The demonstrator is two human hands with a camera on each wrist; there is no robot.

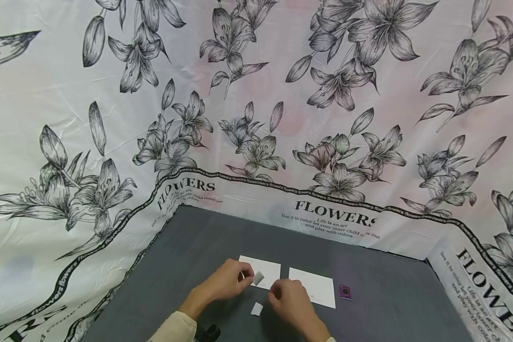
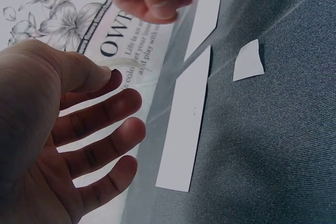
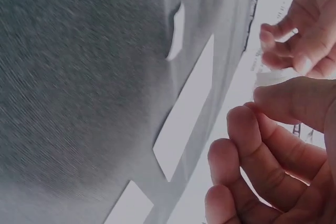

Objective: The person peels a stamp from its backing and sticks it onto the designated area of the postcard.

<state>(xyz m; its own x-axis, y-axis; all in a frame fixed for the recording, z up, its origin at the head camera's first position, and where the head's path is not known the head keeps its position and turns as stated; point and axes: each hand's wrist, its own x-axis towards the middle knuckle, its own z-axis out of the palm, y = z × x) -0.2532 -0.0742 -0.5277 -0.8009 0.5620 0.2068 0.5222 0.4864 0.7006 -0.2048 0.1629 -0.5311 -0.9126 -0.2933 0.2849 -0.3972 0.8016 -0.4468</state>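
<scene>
My left hand (image 1: 231,279) pinches a small, pale, translucent strip (image 2: 125,62) between thumb and index finger, its other fingers spread apart. The strip stands up in front of the left white card (image 1: 265,269) in the head view. Close by on the right is my right hand (image 1: 292,301), fingers curled, with thumb and index fingertip together near the lower edge of the right white card (image 1: 318,286). Whether anything thin lies between those fingertips is hidden. On the table between the hands lies a small white piece of paper (image 1: 257,309), slightly curled.
A small purple square item (image 1: 345,292) with a dark round middle lies right of the cards. The grey table (image 1: 213,237) is bordered by white curtains (image 1: 256,190) printed with flowers. A black object (image 1: 209,332) shows beneath the left wrist.
</scene>
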